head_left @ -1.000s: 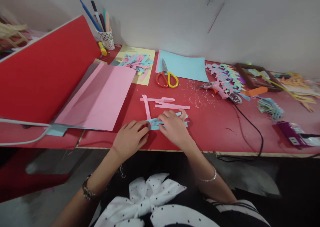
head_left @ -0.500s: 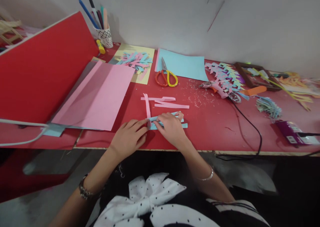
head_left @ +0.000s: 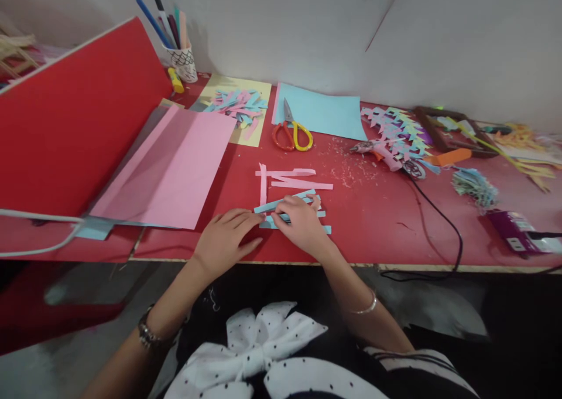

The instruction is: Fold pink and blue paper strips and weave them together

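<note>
Several light-blue paper strips (head_left: 273,224) lie side by side near the front of the red table, partly hidden under my right hand (head_left: 302,223). The fingers of that hand are bent over the strips, with the thumb pressing near their left part. My left hand (head_left: 228,238) rests at the strips' left ends; its fingers are stretched out and the thumb stands apart. An upright pink paper strip (head_left: 263,188) runs down to the blue ones, close to the left fingertips. Just beyond, more pink strips (head_left: 302,183) lie loosely crosswise.
Scissors (head_left: 292,135) lie partly on a blue sheet (head_left: 325,109). Pink sheets (head_left: 175,170) lean by a red panel (head_left: 88,129) at left. A glue gun (head_left: 386,154) with a black cord (head_left: 439,217), paper garlands (head_left: 395,129) and a purple box (head_left: 511,230) occupy the right.
My left thumb has spread away from its fingers. The blue strips are fanned further apart, the top one sitting farther left. The upright pink strip stands straighter, slightly to the right.
</note>
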### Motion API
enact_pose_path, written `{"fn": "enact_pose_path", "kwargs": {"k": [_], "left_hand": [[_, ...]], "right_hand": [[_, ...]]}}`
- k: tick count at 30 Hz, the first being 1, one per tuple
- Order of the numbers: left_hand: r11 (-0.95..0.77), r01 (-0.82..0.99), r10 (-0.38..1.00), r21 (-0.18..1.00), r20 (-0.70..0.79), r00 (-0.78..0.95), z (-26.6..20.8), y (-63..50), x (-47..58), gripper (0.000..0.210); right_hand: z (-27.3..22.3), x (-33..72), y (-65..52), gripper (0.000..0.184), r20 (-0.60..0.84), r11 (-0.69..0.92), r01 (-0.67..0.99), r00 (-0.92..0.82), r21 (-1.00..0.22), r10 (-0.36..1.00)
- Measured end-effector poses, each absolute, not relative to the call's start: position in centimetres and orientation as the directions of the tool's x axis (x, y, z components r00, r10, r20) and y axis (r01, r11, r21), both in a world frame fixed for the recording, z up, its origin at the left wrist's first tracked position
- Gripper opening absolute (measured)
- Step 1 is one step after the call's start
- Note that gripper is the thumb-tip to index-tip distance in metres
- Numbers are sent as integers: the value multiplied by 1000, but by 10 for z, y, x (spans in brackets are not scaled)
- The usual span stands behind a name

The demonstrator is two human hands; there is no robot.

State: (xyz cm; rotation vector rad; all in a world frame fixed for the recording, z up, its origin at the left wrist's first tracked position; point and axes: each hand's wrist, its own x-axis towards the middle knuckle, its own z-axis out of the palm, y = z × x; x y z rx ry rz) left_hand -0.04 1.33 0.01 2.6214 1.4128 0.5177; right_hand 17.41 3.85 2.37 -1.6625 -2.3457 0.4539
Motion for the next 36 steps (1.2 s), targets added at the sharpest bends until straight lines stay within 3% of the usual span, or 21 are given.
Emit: {"fn": "enact_pose_path", "kwargs": {"k": [11,16,25,36], "left_hand": [[-513,765,856,390,296,424,5,20,10,9],[-491,767,868,412,308,390,1,19,10,9],[-481,795,870,369,312,382,-3,17,10,12],[-401,861,896,313,328,298,3,12,15,12]], "right_hand": [[22,173,36,24,41,309,890,-314,-336,949],[21,169,35,23,32,248,887,-256,-390,966],[20,164,32,22,21,186,883,-196,-431,980],[19,172,38,22,-3,309,878,-333,-366,943]]}}
